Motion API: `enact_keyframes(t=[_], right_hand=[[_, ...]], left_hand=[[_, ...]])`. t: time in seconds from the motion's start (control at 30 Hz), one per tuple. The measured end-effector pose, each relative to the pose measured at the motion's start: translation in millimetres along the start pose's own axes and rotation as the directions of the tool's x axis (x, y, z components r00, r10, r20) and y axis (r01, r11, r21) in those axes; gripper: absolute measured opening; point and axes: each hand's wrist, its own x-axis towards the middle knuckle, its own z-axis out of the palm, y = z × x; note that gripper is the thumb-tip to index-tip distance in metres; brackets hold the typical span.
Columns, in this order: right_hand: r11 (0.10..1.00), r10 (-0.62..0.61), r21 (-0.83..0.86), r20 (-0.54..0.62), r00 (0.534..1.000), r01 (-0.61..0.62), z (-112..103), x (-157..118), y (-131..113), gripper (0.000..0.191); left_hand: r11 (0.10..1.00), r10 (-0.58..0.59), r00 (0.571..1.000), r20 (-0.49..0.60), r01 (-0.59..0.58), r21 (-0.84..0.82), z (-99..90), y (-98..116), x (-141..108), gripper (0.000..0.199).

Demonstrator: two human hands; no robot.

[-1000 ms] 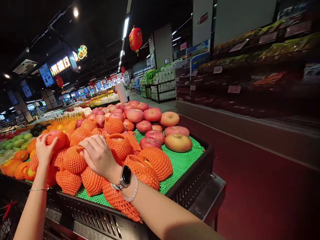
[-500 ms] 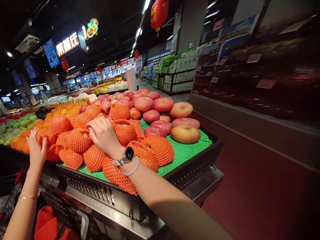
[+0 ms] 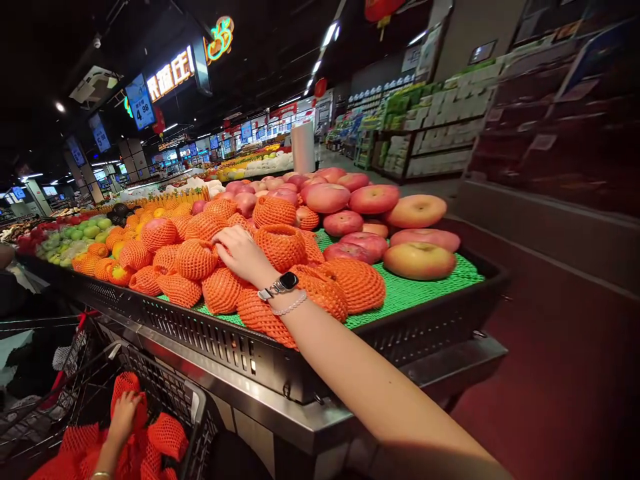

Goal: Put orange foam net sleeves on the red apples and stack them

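Several apples in orange foam nets (image 3: 222, 291) lie in a black crate on a green mesh liner (image 3: 410, 288). My right hand (image 3: 243, 253) rests among them with curled fingers, its fingertips against the side of one netted apple (image 3: 195, 259). What lies under that palm is hidden. A watch (image 3: 289, 281) and a beaded bracelet are on the right wrist. Down at the lower left, my left hand (image 3: 124, 415) is inside a black basket, its fingers closed over a red foam net (image 3: 126, 385). Whether that net has fruit in it, I cannot tell.
Bare pink apples (image 3: 327, 198) are piled behind and right of the netted ones. The black crate's rim (image 3: 425, 297) and a metal ledge (image 3: 270, 400) run along the front. More red foam nets (image 3: 167, 435) fill the basket. Green fruit (image 3: 90, 231) lies far left.
My left hand has gone from above the netted fruit down into the basket, onto a red net. My right hand stays among the netted apples. The view has swung left.
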Motion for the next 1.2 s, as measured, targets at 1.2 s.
enact_keyframes(t=[1.2], right_hand=[[0.51, -0.441, 0.85, 0.39, 0.808, -0.133, -20, -8, -54, 0.047]], left_hand=[[-0.158, 0.259, 0.778, -0.572, -0.55, -0.82, -246.1, 216, -8, 0.025]])
